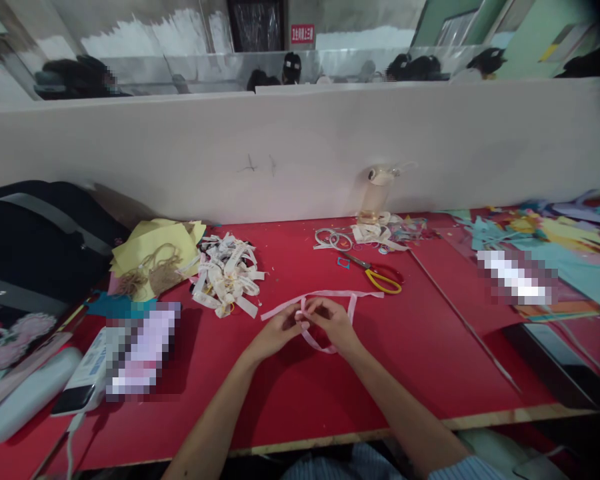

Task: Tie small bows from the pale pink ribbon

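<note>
Both hands meet over the middle of the red table, pinching a pink ribbon (353, 308) that is looped between the fingers. My left hand (280, 328) holds it from the left, thumb and fingertips closed. From the other side my right hand (334, 321) pinches the ribbon close to the left fingertips. A loop of the ribbon hangs below the hands, and its long ends stretch out left and right on the table beyond them. Just behind lie scissors (384, 280) with yellow handles. A pile of white ribbon pieces (227, 273) sits to the left.
The red table (290, 400) ends at a white partition (180, 153). A bottle (375, 193) stands at the back. At left are a dark bag (40, 233), yellow paper (143, 243) and a cabled power bank (87, 370); at right, a thin rod (463, 317) and a dark box (555, 363).
</note>
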The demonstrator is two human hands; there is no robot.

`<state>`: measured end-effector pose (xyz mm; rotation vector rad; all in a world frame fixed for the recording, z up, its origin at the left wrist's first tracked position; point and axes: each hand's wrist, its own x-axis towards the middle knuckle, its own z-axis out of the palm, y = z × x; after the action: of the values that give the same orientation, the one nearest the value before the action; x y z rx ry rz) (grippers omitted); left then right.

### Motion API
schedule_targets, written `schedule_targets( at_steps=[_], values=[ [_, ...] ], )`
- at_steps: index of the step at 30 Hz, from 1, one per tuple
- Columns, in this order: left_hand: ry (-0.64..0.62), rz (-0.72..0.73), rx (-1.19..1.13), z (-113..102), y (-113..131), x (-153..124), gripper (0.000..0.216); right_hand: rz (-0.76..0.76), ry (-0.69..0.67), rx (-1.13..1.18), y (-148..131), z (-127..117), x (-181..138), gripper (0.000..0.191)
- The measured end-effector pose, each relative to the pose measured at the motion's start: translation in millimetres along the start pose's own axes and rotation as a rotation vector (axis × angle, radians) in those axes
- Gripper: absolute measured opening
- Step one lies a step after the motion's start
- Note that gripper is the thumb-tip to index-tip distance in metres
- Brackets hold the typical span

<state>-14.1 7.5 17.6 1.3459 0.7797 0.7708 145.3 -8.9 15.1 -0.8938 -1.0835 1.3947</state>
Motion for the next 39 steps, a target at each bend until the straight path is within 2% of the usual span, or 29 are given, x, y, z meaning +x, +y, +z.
schedule_targets(
  at_steps=[6, 11, 16, 21, 24, 27, 31, 33, 36, 39],
  values=[
    [-0.014, -0.049, -0.042, 1.5, -0.7, -2.8, 0.029, -0.115, 0.158, -0.113, -1.6, -3.2, -0.3, 0.012],
    [-0.215, -0.161, -0.088, 2.5, 10.2, -10.5, 0.031, -0.152, 0.251, -0.107, 0.8, -6.0, 1.0, 0.013],
    [-0.348, -0.222, -0.132, 2.8, 17.2, -16.8, 0.042, -0.156, 0.377, -0.074, 6.3, -11.4, 3.9, 0.011],
    [-0.355, -0.268, -0.171, -1.7, 10.6, -13.7, 0.050, -0.171, 0.318, -0.294, 1.0, -22.7, 8.9, 0.015],
    [-0.366, -0.271, -0.145, -3.7, 5.6, -9.8, 0.050, -0.272, 0.345, -0.587, -10.9, -48.6, 23.5, 0.017],
    [-0.383, -0.269, -0.114, -4.3, 4.2, -8.1, 0.049, -0.369, 0.339, -0.952, -25.0, -97.5, 50.9, 0.023],
    [-0.397, -0.255, -0.086, -4.3, 4.4, -7.7, 0.049, -0.305, 0.468, -1.455, -39.3, -172.2, 93.2, 0.031],
    [-0.406, -0.253, -0.081, -4.3, 3.9, -7.2, 0.050, -0.235, 0.519, -1.634, -42.7, -197.9, 109.7, 0.033],
    [-0.420, -0.252, -0.079, -4.6, 2.5, -5.9, 0.051, -0.184, 0.441, -1.754, -43.2, -214.9, 126.1, 0.033],
    [-0.421, -0.259, -0.081, -5.1, 1.2, -4.9, 0.053, -0.121, 0.321, -1.864, -40.2, -216.6, 137.2, 0.035]
  ],
)
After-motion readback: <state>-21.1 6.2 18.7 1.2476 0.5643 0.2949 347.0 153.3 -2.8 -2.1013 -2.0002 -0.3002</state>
